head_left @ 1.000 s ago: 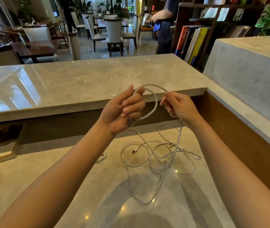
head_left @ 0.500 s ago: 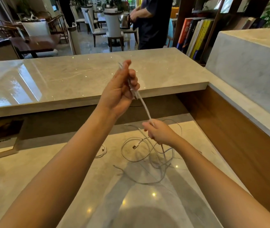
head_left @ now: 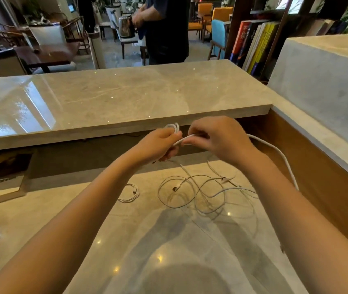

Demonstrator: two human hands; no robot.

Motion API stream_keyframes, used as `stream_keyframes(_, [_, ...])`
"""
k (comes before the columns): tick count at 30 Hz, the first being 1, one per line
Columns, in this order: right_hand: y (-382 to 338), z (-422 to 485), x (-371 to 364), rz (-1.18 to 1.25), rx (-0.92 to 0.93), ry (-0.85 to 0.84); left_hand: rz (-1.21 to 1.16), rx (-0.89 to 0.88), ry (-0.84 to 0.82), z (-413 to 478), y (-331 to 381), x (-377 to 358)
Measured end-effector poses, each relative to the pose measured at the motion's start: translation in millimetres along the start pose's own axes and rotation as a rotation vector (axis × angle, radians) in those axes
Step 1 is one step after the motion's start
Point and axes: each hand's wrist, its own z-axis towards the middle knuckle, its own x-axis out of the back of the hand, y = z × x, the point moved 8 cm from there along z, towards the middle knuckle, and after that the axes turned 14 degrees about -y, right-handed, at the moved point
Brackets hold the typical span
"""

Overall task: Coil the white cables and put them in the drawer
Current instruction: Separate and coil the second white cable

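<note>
My left hand holds a small bundle of loops of a white cable above the lower counter. My right hand pinches the same cable just right of the left hand; its free length arcs out to the right and drops behind my right forearm. Below the hands, several loose white cables lie tangled on the lower marble counter. A small coiled white cable rests to their left. No drawer is in view.
A raised marble bar top runs across behind the hands. A wood panel wall bounds the counter on the right. A framed sign leans at the left. A person stands beyond the bar holding a kettle.
My right hand rose from low over the tangle to meet my left hand, which dropped. Loops now sit in the left hand. The person beyond the bar moved closer.
</note>
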Motion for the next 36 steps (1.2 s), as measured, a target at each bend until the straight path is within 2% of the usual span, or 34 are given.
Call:
stream_keyframes(5, [16.7,4.3,10.3,0.157,0.061,-0.019,-0.682,-0.138,-0.319,-8.3,-3.0,-17.7])
stream_keyframes(8, [24.7,5.9,7.5,0.15,0.072,-0.043,-1.026,-0.22,-0.587,-14.8,5.7,-37.6])
stream_keyframes(11, [27.2,5.1,-1.9,0.095,0.067,-0.089,-1.178,-0.285,-0.744,-18.9,15.6,-51.0])
stream_keyframes(13, [28.1,3.3,-10.7,0.082,0.032,-0.128,-1.271,-0.294,-0.776,-18.8,18.3,-56.3])
stream_keyframes(15, [28.9,-0.3,-16.4,0.19,-0.05,-0.147,-1.356,-0.295,-0.764,-17.8,18.4,-57.7])
stream_keyframes(20, [30.7,-16.5,-36.2,0.995,-0.272,-0.21,-1.39,-0.303,-0.664,-13.7,15.9,-52.4])
stream_keyframes(22, [27.9,-21.0,-42.8,1.143,-0.292,-0.252,-1.388,-0.293,-0.631,-11.6,13.3,-51.4])
stream_keyframes(24, [29.1,-21.9,-42.8,1.075,-0.304,-0.249,-1.384,-0.281,-0.619,-9.4,10.5,-53.5])
stream_keyframes(27, [36.7,-18.3,-32.9,0.988,-0.316,-0.115,-1.4,-0.255,-0.618,-7.1,6.9,-59.2])
stream_keyframes(31, [38.7,-8.3,-15.9,0.966,-0.272,0.057,-1.405,-0.261,-0.608,-4.6,5.4,-67.3])
stream_keyframes(36, [32.7,3.5,-3.3,1.005,-0.194,0.115,-1.268,-0.326,-0.571,-6.1,8.4,-64.9])
